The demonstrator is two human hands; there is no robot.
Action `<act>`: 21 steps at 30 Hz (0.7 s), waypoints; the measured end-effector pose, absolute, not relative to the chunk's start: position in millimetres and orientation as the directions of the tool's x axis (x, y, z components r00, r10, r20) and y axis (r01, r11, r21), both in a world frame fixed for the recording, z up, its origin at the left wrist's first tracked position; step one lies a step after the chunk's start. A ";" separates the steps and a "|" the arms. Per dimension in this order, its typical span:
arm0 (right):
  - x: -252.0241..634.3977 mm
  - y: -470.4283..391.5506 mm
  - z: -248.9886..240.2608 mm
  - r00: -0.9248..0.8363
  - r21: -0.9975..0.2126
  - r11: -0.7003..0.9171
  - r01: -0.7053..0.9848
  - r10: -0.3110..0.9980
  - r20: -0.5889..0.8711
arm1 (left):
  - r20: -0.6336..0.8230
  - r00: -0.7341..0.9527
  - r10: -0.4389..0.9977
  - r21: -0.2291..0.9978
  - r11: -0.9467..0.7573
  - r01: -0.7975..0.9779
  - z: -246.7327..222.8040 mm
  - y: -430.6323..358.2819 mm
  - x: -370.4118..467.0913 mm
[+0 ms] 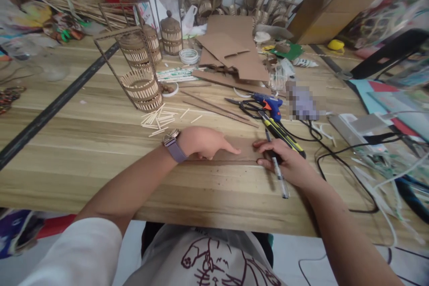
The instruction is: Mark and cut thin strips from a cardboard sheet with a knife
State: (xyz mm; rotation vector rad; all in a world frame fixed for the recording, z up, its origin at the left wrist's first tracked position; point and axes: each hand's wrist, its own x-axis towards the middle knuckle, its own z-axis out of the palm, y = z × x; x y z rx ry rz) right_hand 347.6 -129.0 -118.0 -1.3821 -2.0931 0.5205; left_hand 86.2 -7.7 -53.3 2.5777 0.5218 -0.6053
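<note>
A flat strip of brown cardboard (247, 146) lies near the front of the table. My left hand (206, 142), with a watch on its wrist, rests on the strip; its index finger stretches right along the cardboard and the other fingers curl beneath. At the strip's right end, my right hand (288, 158) has thumb and index finger at the edge. A pen (280, 183) passes between those fingers, its clear end pointing toward me. Beyond the right hand are a yellow and black utility knife (284, 134), a blue glue gun (273, 105) and black-handled scissors (250, 108).
Small light sticks (159, 120) lie behind my left hand. Wooden lantern-like baskets (142, 89) stand back left, beside a roll of tape (189, 56). Cardboard sheets (229, 38) are piled centre back, near a cardboard box (331, 13). Black cables (318, 161) run along the right.
</note>
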 end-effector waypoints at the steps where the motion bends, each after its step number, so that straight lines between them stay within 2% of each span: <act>1: 347.5 -129.0 -118.1 -0.302 -0.602 0.392 0.696 0.920 0.250 | -0.531 0.813 0.240 0.301 -0.843 0.445 -51.0 -8.1 87.2; 3: 346.7 -129.0 -117.6 -0.303 -0.604 0.396 0.692 0.918 0.255 | -0.587 0.779 0.219 0.261 -0.860 0.438 -47.7 -8.5 88.6; 11: 344.3 -129.4 -115.0 -0.287 -0.618 0.361 0.698 0.932 0.221 | -0.595 0.779 0.199 0.271 -0.862 0.428 -47.8 -6.5 88.7; 15: 345.4 -127.7 -118.0 -0.323 -0.594 0.428 0.681 0.904 0.281 | -0.588 0.792 0.163 0.316 -0.855 0.411 -47.1 -2.7 86.7; 21: 348.2 -126.0 -121.2 -0.369 -0.559 0.504 0.659 0.864 0.344 | -0.611 0.787 0.091 0.315 -0.883 0.347 -42.6 -0.8 76.8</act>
